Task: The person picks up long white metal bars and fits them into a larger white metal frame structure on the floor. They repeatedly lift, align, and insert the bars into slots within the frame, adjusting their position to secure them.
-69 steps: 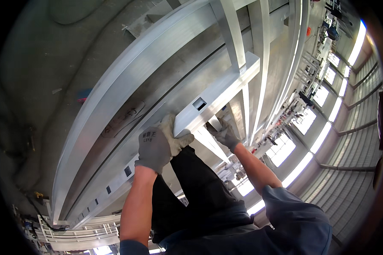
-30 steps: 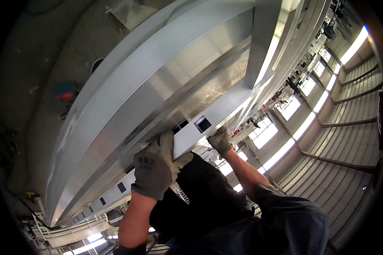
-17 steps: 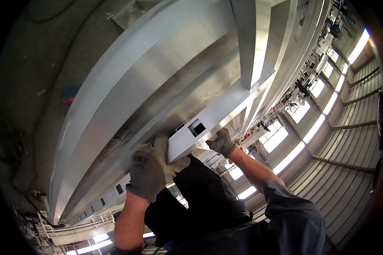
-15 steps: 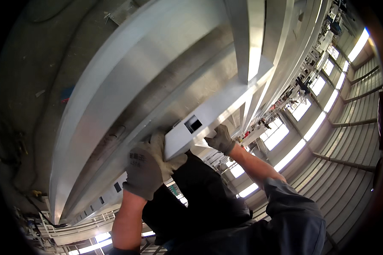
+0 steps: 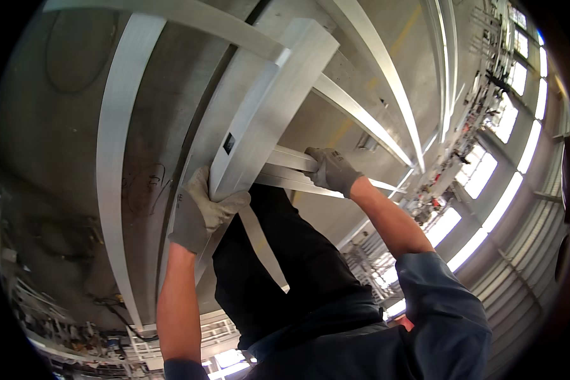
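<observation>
1. nearest to the camera are the person's dark blue sleeve (image 5: 443,288) at the right and the black trousers (image 5: 316,259) in the lower middle.
2. the left hand (image 5: 199,215), in a grey glove, is gripping the near end of a thick, silvery metal tube (image 5: 275,107). its thumb lies across this end, and the other fingers are along the left side.
3. the right hand (image 5: 334,170), also gloved in grey, is closed around a thin metal bar (image 5: 291,156), which comes out at the right side of the tube. a second thin bar (image 5: 297,182) passes just below this hand.
4. the thick tube is in front of the person, tilted, with its far end up and to the right. on its left face there is a small dark rectangular opening (image 5: 228,143), near the left hand.
5. beyond the hands, a cross bar (image 5: 209,25) meets the tube near its far end from the left, and a slim bar (image 5: 361,120) leaves it on the right.
6. a long pale bar (image 5: 117,126) stands apart at the left, above the grey floor (image 5: 63,171).
7. farthest, at the right, are bright windows (image 5: 478,171) and a ribbed surface (image 5: 519,297).
</observation>
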`<state>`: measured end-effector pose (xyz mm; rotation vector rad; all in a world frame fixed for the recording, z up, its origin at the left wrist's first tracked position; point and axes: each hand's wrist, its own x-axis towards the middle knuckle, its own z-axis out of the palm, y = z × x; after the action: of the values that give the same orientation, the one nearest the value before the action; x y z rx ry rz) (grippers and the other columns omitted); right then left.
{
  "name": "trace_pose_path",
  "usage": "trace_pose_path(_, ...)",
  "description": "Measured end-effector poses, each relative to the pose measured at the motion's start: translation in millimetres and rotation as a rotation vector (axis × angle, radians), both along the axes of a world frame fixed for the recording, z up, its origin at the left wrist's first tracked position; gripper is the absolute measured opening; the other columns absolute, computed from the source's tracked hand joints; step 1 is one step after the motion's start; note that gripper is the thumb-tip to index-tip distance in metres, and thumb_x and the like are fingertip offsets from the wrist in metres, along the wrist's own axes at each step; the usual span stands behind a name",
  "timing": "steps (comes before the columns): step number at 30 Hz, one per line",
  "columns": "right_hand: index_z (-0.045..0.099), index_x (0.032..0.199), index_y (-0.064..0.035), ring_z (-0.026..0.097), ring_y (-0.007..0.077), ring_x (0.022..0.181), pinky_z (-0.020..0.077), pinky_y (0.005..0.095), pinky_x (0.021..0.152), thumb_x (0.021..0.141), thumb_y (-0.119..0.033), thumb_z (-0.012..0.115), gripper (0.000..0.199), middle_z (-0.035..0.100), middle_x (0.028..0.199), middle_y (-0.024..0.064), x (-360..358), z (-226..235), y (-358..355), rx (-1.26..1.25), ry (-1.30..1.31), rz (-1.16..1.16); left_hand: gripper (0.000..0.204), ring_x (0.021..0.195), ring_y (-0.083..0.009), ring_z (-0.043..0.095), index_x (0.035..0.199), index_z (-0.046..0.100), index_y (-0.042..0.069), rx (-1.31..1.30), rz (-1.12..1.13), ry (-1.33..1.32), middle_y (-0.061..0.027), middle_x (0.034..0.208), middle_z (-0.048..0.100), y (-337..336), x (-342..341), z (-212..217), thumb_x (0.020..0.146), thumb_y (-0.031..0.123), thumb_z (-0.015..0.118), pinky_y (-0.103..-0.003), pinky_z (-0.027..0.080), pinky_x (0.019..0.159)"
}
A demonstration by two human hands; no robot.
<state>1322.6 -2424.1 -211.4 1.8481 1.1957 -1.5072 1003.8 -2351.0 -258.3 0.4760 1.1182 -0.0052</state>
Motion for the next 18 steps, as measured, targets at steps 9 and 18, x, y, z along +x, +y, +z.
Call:
trace_pose_path(9,0.063,0.112,-0.0064,0.07,0.0369,0.097,0.0532,0.0497,0.083,0.093,-0.027,0.065,0.028,0.071,0.1,0.0195,11.4,5.3,7.2,0.015,0.037,0.027,0.068,0.084,-0.0253,0.072,0.118,0.064,-0.005,1.076,-0.21,0.421,-0.0146,0.099,0.073,-3.8,21.9,39.2,0.071,0.037,0.09,-0.038,0.059,0.073)
trace_pose_path(18,0.056,0.136,-0.0069,0.065,0.0425,0.11,0.0521,0.0492,0.094,0.082,-0.025,0.081,0.062,0.066,0.121,0.023,153.4,25.5,-138.4,0.855,0.023,-0.191,0.086,0.102,-0.0314,0.069,0.14,0.053,0.0,1.113,-0.449,0.668,-0.016,0.121,0.067,-13.5,19.3,48.6,0.073,0.04,0.089,-0.041,0.057,0.089)
